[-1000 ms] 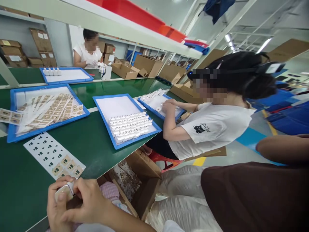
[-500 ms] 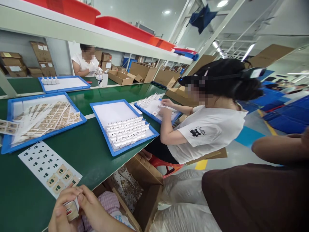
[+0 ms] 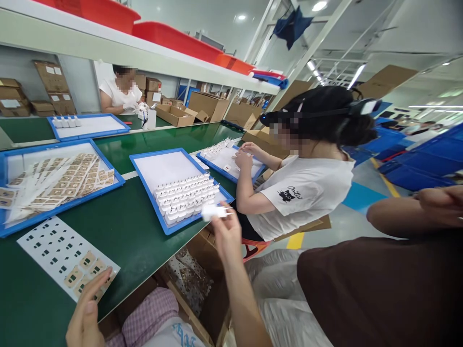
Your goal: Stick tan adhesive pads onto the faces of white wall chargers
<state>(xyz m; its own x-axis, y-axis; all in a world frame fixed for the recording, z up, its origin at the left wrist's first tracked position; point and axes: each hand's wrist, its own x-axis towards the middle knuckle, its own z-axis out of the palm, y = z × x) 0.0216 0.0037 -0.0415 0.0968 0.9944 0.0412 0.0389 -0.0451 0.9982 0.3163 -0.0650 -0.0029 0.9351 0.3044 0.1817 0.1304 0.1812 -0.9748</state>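
Note:
My right hand (image 3: 228, 241) is raised at the table's front edge, fingers pinching a white plastic piece (image 3: 214, 212), blurred, with thin prongs at its right end. It is by the right corner of a blue-rimmed tray (image 3: 155, 166), where rows of similar white pieces (image 3: 188, 197) stand. Low on the left, my left hand (image 3: 87, 308) holds nothing, its fingers apart. Its fingertips are over the near end of a white sticker sheet (image 3: 50, 250). Several tan stickers (image 3: 87, 260) remain on that end of the sheet.
A blue tray (image 3: 121, 180) on the left holds many tan sticker sheets. To the right, a seated person (image 3: 307, 188) works at another blue tray (image 3: 213, 166). A second person (image 3: 123, 91) sits across the green table (image 3: 144, 255). An open cardboard box (image 3: 213, 303) stands below the edge.
Both hands were together around a white piece at the lower left. My right hand has carried it rightward and up to the tray, while my left hand has let go and opened.

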